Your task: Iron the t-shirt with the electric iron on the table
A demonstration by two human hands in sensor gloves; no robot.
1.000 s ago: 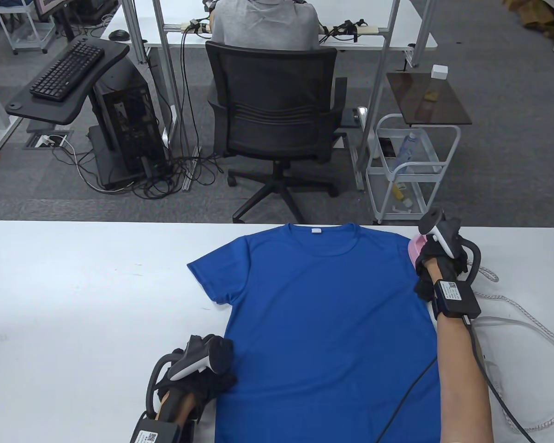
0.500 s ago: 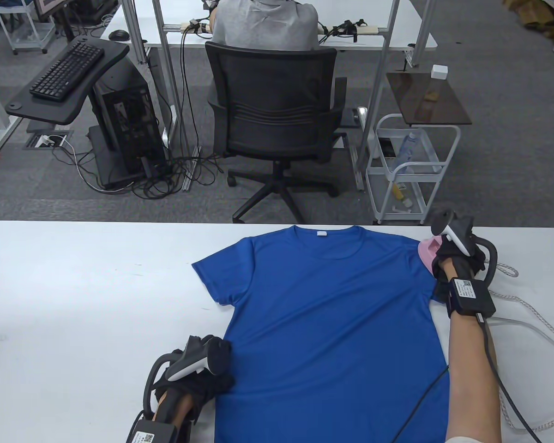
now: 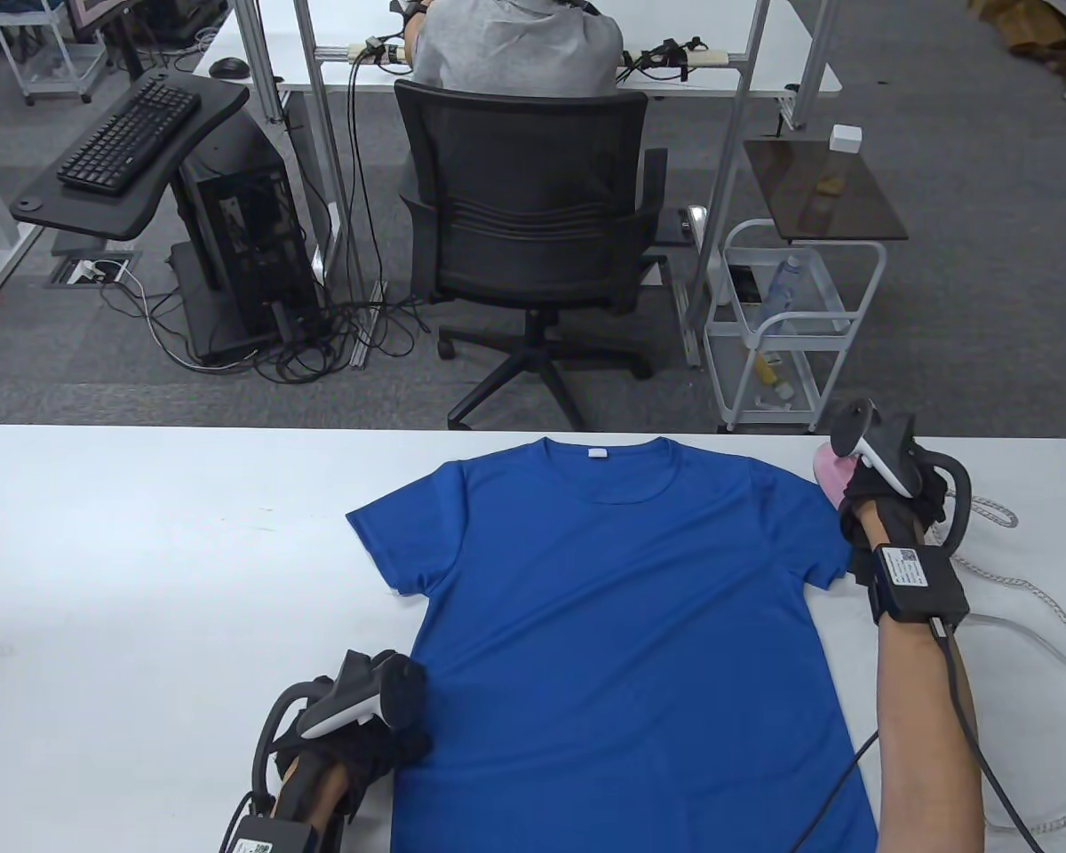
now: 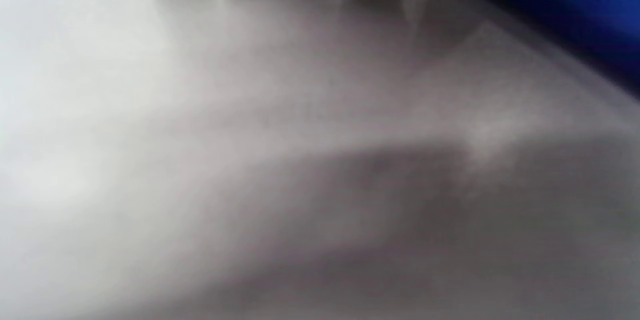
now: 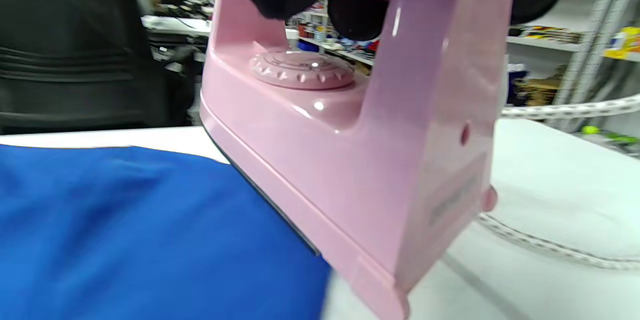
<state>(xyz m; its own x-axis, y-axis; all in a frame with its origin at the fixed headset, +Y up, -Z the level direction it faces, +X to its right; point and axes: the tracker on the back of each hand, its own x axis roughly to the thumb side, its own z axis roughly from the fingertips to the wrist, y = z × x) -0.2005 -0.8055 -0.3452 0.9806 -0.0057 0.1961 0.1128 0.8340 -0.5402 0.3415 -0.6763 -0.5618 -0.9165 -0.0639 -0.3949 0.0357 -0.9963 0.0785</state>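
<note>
Iron poised at the t-shirt's right sleeve edge

The blue t-shirt point(image 3: 622, 613) lies flat, collar away from the person, on the white surface point(image 3: 142, 551). The right hand point(image 3: 888, 493) has its grip wrapped round the handle of the pink iron point(image 5: 350, 145), whose soleplate is tilted over the sleeve edge. The left hand point(image 3: 369, 724) rests at the shirt's lower left side; whether its grip pinches cloth I cannot tell. Best to set the soleplate flat, glide inward in long strokes, pin the fabric taut, and keep the cord point(image 3: 1022, 586) clear.
</note>
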